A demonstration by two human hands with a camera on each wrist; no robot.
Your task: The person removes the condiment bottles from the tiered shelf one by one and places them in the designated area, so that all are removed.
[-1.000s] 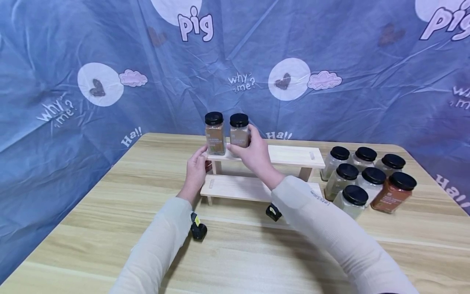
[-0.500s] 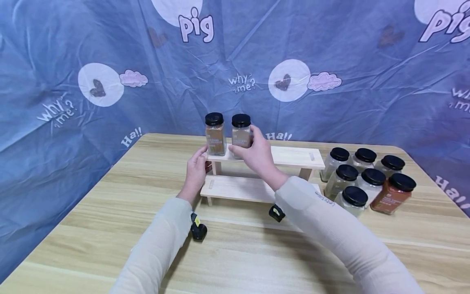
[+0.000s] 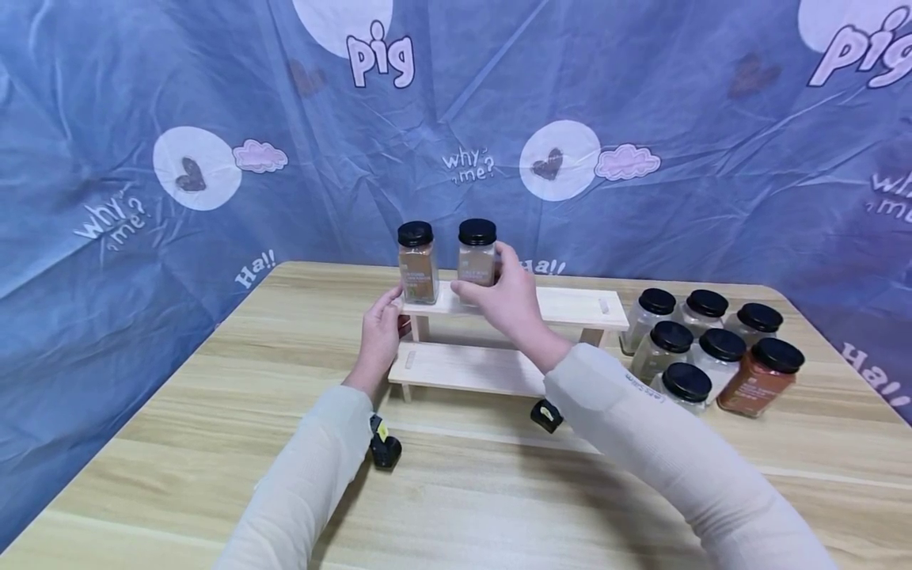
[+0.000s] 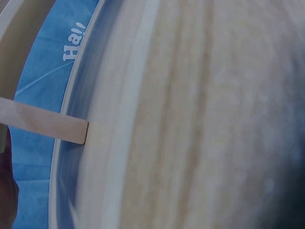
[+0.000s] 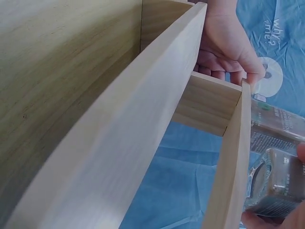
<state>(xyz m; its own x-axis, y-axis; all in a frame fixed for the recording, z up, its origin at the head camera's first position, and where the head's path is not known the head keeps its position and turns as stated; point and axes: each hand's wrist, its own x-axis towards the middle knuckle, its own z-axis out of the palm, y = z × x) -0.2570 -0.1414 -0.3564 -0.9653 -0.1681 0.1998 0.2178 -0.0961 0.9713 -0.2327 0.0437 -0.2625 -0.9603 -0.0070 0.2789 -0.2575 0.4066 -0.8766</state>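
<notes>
My right hand (image 3: 511,299) grips a spice jar (image 3: 476,260) with a black lid and grey-brown contents, thumb on the near side. The jar is upright, close over the upper shelf (image 3: 573,304) of a two-tier wooden rack. In the right wrist view, the held jar's glass base (image 5: 261,179) shows beside the shelf edge. Left of it, a jar of orange-brown spice (image 3: 419,273) stands on the shelf's left end. My left hand (image 3: 380,332) holds that end, thumb at the edge and fingers curled beneath. A wooden leg (image 4: 52,123) crosses the left wrist view.
The rack's lower shelf (image 3: 463,369) is bare. Right of the rack, several black-lidded jars (image 3: 670,336) stand grouped on the wooden table (image 3: 214,412), one holding red spice (image 3: 758,384). A blue printed cloth (image 3: 342,182) hangs behind the table.
My right hand has moved the held jar to the right along the upper shelf, widening the gap to the orange-brown jar. My left hand has stayed at the rack's end.
</notes>
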